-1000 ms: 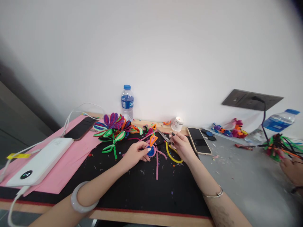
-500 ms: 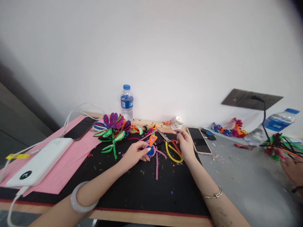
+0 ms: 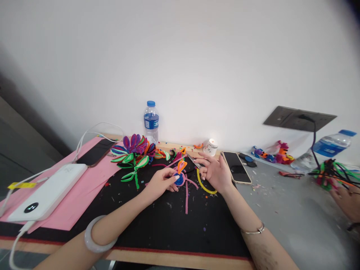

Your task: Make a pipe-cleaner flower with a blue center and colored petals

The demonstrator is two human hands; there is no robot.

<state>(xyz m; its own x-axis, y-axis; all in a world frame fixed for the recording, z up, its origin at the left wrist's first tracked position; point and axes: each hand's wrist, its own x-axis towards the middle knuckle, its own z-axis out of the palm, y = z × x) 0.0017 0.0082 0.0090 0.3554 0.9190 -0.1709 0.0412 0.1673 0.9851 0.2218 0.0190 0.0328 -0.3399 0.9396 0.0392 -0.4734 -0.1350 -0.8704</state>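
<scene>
A pipe-cleaner piece [image 3: 180, 180] with a blue coiled middle, a pink ring and an orange loop on top is pinched in my left hand [image 3: 163, 182]. Pink pipe-cleaner strips [image 3: 186, 200] hang out below and to its side. My right hand [image 3: 215, 170] is turned partly palm up with fingers apart, and I see nothing held in it. Just left of those fingers lie the blades of the scissors [image 3: 194, 161]; their handles are hidden behind the hand. A bent yellow pipe cleaner [image 3: 204, 186] lies under and beside that hand.
Pipe-cleaner flowers [image 3: 135, 150] lie at the mat's back left, before a water bottle [image 3: 151, 122]. A paper cup [image 3: 210, 147] and a phone [image 3: 236, 167] are at the back right. A power bank [image 3: 47, 193] sits left. Another person's hand [image 3: 347, 202] is far right.
My right hand has turned over and opened its fingers, moving slightly left over the scissors' orange handles, which showed before. My left hand and its piece have stayed in place.
</scene>
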